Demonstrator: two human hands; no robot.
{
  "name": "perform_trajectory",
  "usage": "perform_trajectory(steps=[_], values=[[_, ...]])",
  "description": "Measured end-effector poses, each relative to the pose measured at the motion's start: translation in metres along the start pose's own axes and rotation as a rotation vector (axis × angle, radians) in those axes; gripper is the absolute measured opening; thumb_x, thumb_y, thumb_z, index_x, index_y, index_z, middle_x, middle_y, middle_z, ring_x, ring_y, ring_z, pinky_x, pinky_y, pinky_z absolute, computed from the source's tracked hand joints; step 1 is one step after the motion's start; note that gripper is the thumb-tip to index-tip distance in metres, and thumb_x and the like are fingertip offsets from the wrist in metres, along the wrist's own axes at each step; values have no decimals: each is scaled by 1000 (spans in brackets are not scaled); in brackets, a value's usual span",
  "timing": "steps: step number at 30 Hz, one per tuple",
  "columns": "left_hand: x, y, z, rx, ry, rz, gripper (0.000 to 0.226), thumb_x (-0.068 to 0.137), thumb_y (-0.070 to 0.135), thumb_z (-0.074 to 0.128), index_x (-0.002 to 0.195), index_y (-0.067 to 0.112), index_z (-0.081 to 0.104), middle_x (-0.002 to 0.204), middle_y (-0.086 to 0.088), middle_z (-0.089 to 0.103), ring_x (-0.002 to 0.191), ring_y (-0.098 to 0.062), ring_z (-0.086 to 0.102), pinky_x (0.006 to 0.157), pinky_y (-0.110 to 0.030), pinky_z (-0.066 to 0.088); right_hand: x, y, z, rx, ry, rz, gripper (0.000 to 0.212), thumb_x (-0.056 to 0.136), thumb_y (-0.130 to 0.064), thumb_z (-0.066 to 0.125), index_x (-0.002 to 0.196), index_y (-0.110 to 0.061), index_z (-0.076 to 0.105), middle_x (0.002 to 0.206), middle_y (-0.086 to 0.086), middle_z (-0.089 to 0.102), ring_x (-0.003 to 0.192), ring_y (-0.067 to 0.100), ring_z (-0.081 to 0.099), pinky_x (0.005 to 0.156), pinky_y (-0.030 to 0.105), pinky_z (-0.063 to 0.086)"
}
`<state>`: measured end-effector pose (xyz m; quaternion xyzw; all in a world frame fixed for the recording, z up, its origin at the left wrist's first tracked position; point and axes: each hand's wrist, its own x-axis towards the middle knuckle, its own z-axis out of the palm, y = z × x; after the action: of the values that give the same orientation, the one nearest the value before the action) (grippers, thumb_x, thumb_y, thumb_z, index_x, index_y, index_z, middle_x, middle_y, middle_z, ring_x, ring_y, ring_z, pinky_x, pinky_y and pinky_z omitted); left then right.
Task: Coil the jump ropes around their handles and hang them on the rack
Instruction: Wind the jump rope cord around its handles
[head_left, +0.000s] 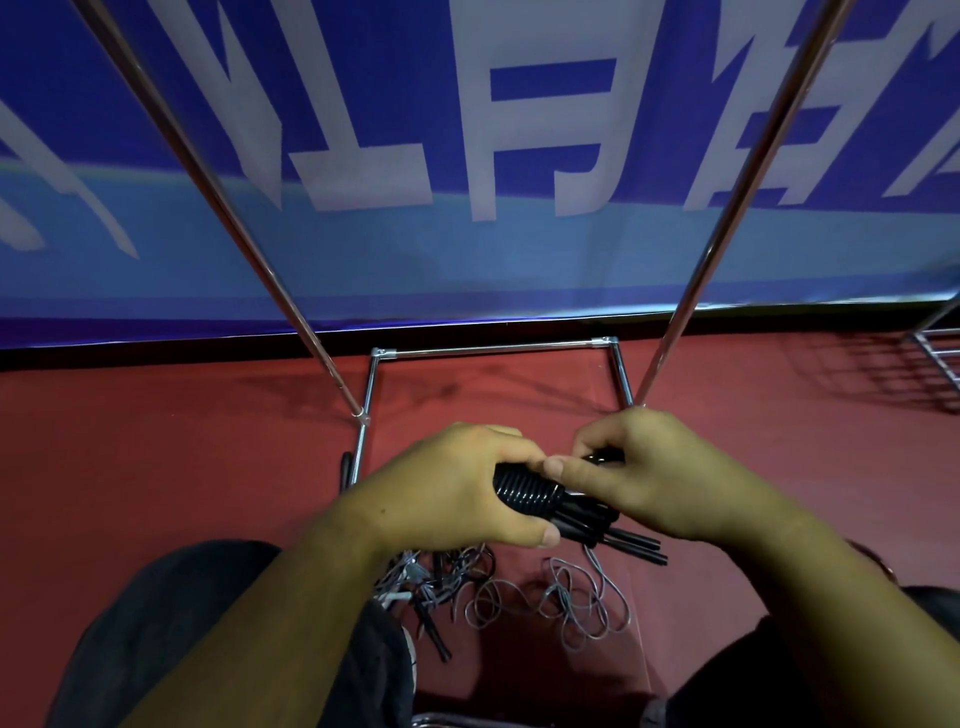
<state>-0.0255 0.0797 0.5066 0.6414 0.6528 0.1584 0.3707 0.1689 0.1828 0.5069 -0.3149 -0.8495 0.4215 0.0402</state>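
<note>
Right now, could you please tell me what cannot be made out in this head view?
All in the head view.
Chrome tube rack: uprights leave the top edge, so its hanging bar is out of view.
Black coiled jump rope: its free end is hidden under the right hand; its left end under the left hand.
Tangled grey ropes on the red floor: their number is unclear, partly behind the left forearm.

A sports hall, by the look: red floor (156, 441), big blue banner (467, 156) along the wall, metal rack (493, 349) standing before it.
</note>
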Motion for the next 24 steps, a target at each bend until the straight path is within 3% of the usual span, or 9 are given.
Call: perform_trajectory(steps=[3,6,10,13,15,18,20,22,24], values=[[-8,5,-10,-210,-20,21,29,75,30,91,95,32,70,84,13,69,70,-2,61,64,-27,50,-1,-7,-6,360,-75,47,45,93,-44,66,57,-18,56,54,-2,40,49,9,34,48,21,31],[-13,8,-15,-325,-7,40,30,76,21,90,97,29,70,83,11,70,69,-4,60,64,-25,50,0,-9,-4,555,-140,96,47,91,-54,68,59,-21,58,54,0,39,47,13,30,45,24,26],[-15,6,-15,-446,27,49,48,75,26,90,110,39,60,93,4,71,76,-12,64,71,-34,53,2,-12,2,627,-101,82,54,92,-60,62,61,-16,55,53,3,32,46,14,21,45,24,17],[-16,6,-13,-503,94,84,57,74,38,86,123,42,57,92,2,70,77,-18,65,72,-41,53,1,-20,6,710,-36,76,47,94,-50,55,60,-17,57,53,2,33,45,12,23,45,23,18],[-15,8,-11,-530,156,108,55,74,42,82,124,45,61,104,-4,71,90,-23,69,81,-46,58,2,-23,10,759,2,75,45,98,-44,59,57,-24,57,56,3,27,49,13,17,48,28,13],[-13,9,-8,-538,224,136,47,80,40,79,126,42,67,123,8,71,115,-13,68,98,-31,56,4,-24,17,783,39,57,44,101,-17,51,63,-34,66,58,1,23,50,12,15,48,28,12],[-10,9,-6,-574,247,136,41,85,37,76,125,36,68,125,13,71,120,-7,66,98,-20,51,6,-25,22,787,65,51,63,106,-7,37,70,-45,71,58,-3,27,48,9,17,47,26,13],[-7,9,-4,-600,285,112,40,83,44,73,123,38,68,124,15,72,119,-5,65,97,-18,49,8,-23,27,770,105,60,66,110,-14,33,61,-45,65,56,-9,34,46,6,22,45,22,18],[-5,6,-2,-612,306,86,44,83,47,71,124,35,68,125,13,72,121,-7,65,102,-24,50,10,-19,31,692,130,38,61,111,-22,33,59,-43,59,53,-15,38,46,3,26,44,19,24]])
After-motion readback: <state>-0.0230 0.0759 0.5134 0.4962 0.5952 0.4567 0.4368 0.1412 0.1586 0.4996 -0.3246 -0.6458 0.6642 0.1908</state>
